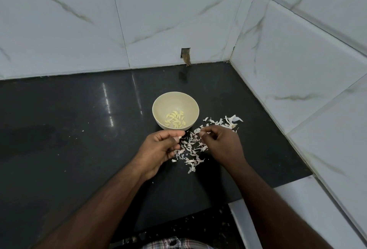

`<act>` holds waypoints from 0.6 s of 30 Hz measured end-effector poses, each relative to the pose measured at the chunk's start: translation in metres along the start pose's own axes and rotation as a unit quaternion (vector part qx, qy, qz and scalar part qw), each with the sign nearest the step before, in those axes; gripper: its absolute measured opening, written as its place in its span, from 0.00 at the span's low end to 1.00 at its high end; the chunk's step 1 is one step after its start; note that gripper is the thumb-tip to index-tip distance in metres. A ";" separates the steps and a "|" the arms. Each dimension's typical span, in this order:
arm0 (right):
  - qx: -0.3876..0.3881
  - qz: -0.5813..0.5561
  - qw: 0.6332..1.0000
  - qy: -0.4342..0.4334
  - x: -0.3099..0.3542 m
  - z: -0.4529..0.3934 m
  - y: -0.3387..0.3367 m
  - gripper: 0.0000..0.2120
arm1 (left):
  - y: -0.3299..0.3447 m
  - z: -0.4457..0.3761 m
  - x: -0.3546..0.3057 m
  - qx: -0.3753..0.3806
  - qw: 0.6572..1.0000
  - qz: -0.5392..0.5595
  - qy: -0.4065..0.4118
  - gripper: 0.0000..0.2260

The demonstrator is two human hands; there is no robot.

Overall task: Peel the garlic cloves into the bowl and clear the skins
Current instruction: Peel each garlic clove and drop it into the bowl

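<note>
black countertop (69, 129) under a cream bowl (158, 108) of peeled garlic cloves (175, 121), garlic skins (192, 147) strewn just right of it. left hand (158, 147) pinching a garlic clove (180, 137) near the bowl; right hand (220, 143) curled over the skins, fingertips pinched, contents unclear.

No readable text, label, brand, number or sign appears anywhere in the view, on any object or on the walls.
</note>
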State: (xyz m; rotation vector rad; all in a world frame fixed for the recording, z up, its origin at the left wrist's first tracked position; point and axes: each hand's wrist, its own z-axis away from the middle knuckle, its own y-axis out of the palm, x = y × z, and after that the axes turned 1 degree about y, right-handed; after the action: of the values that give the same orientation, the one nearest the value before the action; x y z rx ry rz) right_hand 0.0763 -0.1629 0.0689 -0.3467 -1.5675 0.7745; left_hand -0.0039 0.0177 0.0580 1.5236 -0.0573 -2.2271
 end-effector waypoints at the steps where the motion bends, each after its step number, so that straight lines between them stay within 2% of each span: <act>1: 0.007 -0.012 1.000 -0.001 0.002 -0.001 0.000 0.05 | 0.000 0.000 0.001 0.004 1.000 -0.002 0.002 0.10; 6: 0.127 -0.143 0.981 -0.027 0.013 0.002 0.011 0.12 | 0.001 -0.001 0.000 0.010 1.000 0.018 0.007 0.11; 10: 0.135 -0.194 0.972 -0.006 0.016 0.000 0.014 0.09 | 0.000 -0.003 -0.001 0.014 1.000 0.015 0.012 0.12; 15: 0.125 -0.207 0.970 0.012 0.014 -0.005 0.014 0.07 | -0.004 -0.004 -0.002 0.001 1.000 0.005 0.020 0.11; 18: 0.150 -0.199 0.969 -0.003 0.013 -0.007 0.017 0.06 | -0.006 -0.005 -0.001 -0.002 0.999 -0.019 0.027 0.10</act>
State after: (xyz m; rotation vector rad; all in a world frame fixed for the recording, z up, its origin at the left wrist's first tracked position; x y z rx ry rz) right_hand 0.0770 -0.1408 0.0678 0.1887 -1.4358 0.6816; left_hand -0.0014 0.0247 0.0556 1.5942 -0.0077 -2.2130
